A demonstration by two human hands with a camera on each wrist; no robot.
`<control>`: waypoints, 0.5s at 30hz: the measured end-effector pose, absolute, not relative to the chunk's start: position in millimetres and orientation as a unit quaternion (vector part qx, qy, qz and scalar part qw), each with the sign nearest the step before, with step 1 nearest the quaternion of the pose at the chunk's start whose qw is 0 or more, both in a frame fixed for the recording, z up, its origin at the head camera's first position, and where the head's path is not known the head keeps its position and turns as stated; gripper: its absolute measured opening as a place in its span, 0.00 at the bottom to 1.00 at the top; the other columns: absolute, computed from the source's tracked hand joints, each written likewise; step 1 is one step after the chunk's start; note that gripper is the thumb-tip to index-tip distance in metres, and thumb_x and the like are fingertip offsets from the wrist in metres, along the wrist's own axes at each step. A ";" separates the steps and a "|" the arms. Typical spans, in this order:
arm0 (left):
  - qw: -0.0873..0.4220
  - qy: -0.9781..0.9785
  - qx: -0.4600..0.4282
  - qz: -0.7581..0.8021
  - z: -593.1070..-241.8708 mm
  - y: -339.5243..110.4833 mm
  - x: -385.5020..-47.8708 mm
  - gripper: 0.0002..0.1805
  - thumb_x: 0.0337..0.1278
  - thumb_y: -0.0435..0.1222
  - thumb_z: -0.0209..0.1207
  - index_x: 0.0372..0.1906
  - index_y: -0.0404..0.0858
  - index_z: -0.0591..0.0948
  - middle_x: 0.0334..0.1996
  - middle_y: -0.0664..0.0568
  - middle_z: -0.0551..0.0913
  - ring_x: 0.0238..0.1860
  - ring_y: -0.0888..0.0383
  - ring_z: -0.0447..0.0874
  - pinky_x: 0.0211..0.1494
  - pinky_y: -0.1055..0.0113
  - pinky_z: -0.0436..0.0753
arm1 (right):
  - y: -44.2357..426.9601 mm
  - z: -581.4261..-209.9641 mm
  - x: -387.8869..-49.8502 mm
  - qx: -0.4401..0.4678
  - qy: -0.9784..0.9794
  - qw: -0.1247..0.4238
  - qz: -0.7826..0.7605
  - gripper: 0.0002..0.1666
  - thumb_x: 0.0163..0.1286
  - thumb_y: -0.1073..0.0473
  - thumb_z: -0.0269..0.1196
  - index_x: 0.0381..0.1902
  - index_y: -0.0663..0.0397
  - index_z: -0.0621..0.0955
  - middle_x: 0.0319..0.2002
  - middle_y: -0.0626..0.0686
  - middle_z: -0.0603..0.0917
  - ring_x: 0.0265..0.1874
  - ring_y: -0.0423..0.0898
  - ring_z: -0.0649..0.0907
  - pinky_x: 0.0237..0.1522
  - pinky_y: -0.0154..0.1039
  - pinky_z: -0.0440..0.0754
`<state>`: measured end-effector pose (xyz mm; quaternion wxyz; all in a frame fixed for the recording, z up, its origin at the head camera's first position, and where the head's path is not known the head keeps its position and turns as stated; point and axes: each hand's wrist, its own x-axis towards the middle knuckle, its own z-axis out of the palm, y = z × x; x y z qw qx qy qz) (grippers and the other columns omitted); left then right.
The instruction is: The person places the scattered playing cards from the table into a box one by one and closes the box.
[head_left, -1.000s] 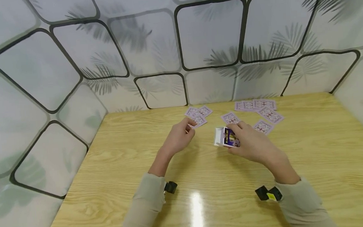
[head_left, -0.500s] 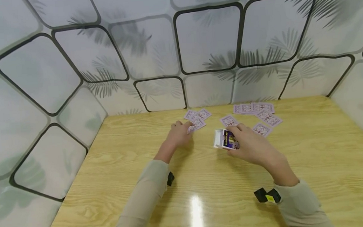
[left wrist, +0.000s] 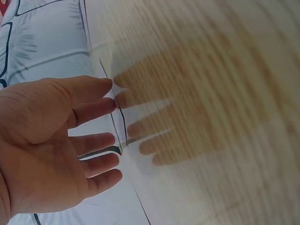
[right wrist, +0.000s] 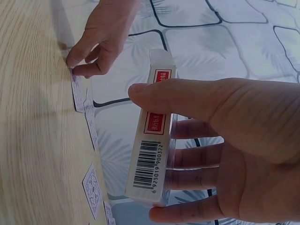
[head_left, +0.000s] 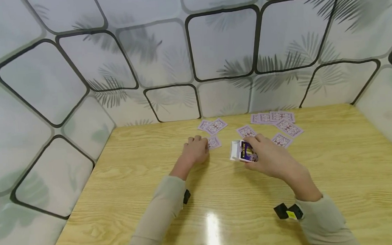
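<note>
Wooden table (head_left: pixel 118 181), box (head_left: pixel 247 151) in right hand (head_left: pixel 272 156), card (head_left: pixel 214 142) touching left hand (head_left: pixel 195 151)

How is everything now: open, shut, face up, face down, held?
Card box: flap open, held
Right hand: gripping the card box
Lone left card: face down
Left hand: touching the lone left card
Far-left cards: face down, overlapping
Right-side cards: face down, some overlapping
</note>
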<state>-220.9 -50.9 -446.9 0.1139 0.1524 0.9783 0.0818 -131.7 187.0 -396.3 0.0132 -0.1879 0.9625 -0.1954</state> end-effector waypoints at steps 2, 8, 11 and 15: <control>0.119 0.978 0.152 0.083 -447.3 -51.8 -221.2 0.05 0.71 0.37 0.53 0.41 0.41 0.78 0.53 0.44 0.74 0.58 0.43 0.69 0.59 0.47 0.74 | 187.1 -395.6 -131.3 -0.188 0.962 0.015 -0.197 0.43 0.59 0.51 0.73 0.67 0.63 0.70 0.51 0.63 0.77 0.36 0.48 0.77 0.30 0.40 0.76; 0.145 0.969 0.136 0.147 -447.3 -59.4 -223.3 0.09 0.63 0.35 0.61 0.47 0.39 0.78 0.49 0.45 0.72 0.52 0.47 0.67 0.53 0.53 0.76 | 187.2 -394.3 -129.9 -0.185 0.962 0.023 -0.199 0.43 0.60 0.50 0.73 0.68 0.62 0.70 0.53 0.63 0.77 0.37 0.48 0.77 0.31 0.40 0.76; 0.161 0.961 0.117 0.193 -445.8 -64.8 -223.6 0.18 0.58 0.34 0.65 0.53 0.39 0.76 0.52 0.43 0.71 0.55 0.46 0.66 0.56 0.52 0.75 | 187.1 -394.4 -130.1 -0.185 0.962 0.025 -0.197 0.44 0.60 0.50 0.73 0.68 0.62 0.69 0.53 0.63 0.77 0.37 0.49 0.77 0.31 0.40 0.76; 0.179 0.955 0.097 0.216 -444.5 -71.1 -223.6 0.30 0.55 0.37 0.68 0.62 0.36 0.72 0.56 0.41 0.72 0.59 0.44 0.67 0.62 0.50 0.72 | 187.3 -395.2 -130.4 -0.185 0.962 0.026 -0.199 0.44 0.60 0.50 0.73 0.68 0.63 0.69 0.54 0.64 0.77 0.37 0.49 0.77 0.31 0.40 0.76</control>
